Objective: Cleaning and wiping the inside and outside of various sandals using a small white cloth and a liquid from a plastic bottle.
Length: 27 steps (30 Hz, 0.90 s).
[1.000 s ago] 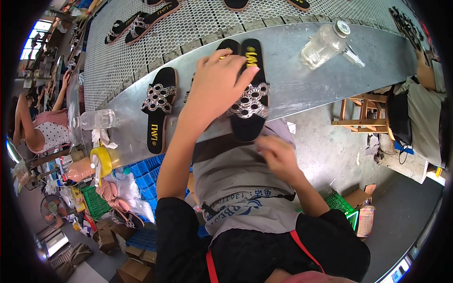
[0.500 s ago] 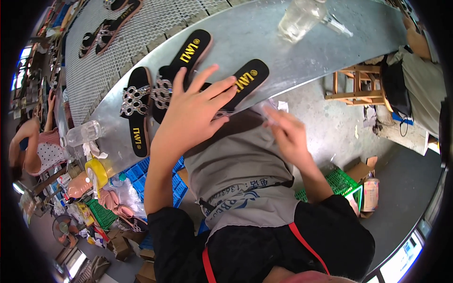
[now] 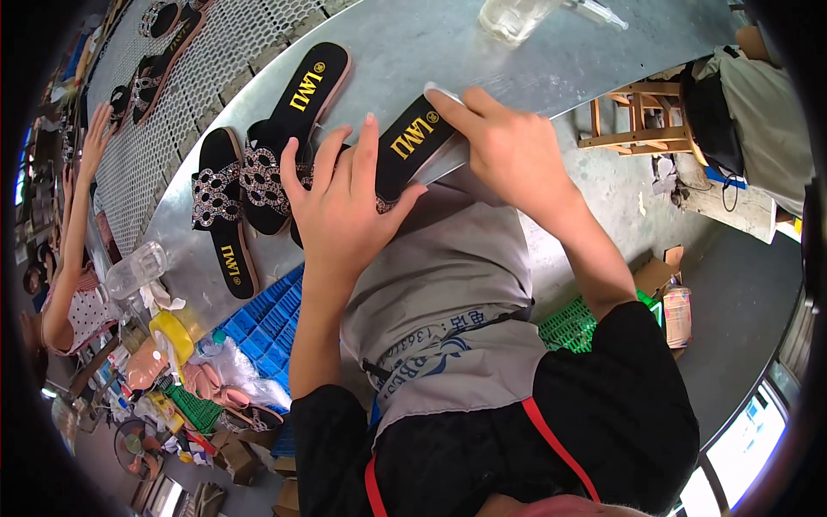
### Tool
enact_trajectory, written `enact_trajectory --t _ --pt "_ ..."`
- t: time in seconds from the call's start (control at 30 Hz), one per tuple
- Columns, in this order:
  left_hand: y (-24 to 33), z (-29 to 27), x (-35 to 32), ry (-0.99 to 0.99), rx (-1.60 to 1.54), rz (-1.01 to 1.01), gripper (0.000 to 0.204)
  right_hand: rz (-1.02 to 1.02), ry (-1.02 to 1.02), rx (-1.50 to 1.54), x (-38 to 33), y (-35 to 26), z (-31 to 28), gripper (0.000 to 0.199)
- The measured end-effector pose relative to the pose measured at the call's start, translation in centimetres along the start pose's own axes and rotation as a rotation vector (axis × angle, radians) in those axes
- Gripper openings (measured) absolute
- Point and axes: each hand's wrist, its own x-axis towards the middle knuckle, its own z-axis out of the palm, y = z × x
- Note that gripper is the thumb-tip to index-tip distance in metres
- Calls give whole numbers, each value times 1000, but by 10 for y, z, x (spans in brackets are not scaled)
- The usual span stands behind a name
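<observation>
Here, nearest the camera, the person's grey apron [image 3: 448, 310] hangs against the edge of a metal table [image 3: 482, 60], and both forearms reach up from it onto the tabletop. The left hand [image 3: 345, 202] lies flat with fingers spread, palm down on the beaded strap end of a black sandal [image 3: 413, 142], pinning it to the table rather than gripping it. The right hand [image 3: 508, 142] sits at the sandal's other end, fingers curled narrowly, pinching a small pale piece [image 3: 438, 90] at the heel edge between thumb and forefinger; what that piece is cannot be told. So the sandal lies slantwise between the two hands, its yellow-printed insole facing up, toe under the left palm and heel at the right fingertips. Just beyond the left hand, a second black sandal [image 3: 297, 112] with a jewelled strap lies on the table, and a third one [image 3: 220, 207] lies further left, near the table's edge. Further off, a clear glass jar [image 3: 512, 17] stands at the table's far side. Beyond the table, more sandals rest on a perforated mesh surface [image 3: 155, 103], where another person's raised hand [image 3: 96, 129] reaches in from the left.
</observation>
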Motion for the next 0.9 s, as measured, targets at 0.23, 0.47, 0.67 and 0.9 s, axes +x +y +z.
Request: enact_trajectory --t 0.23,0.47,0.67,0.9 --pt "-5 6 0 64 31 65 61 124 -94 61 -59 3 -17 65" --pt "-2 8 0 67 53 87 59 86 110 104 -8 -6 5 60" --pt "1 5 -2 70 67 85 54 74 54 304 -57 0 -6 51" --pt "33 -28 -1 207 -583 144 34 694 -205 2069 -89 -22 -21 35"
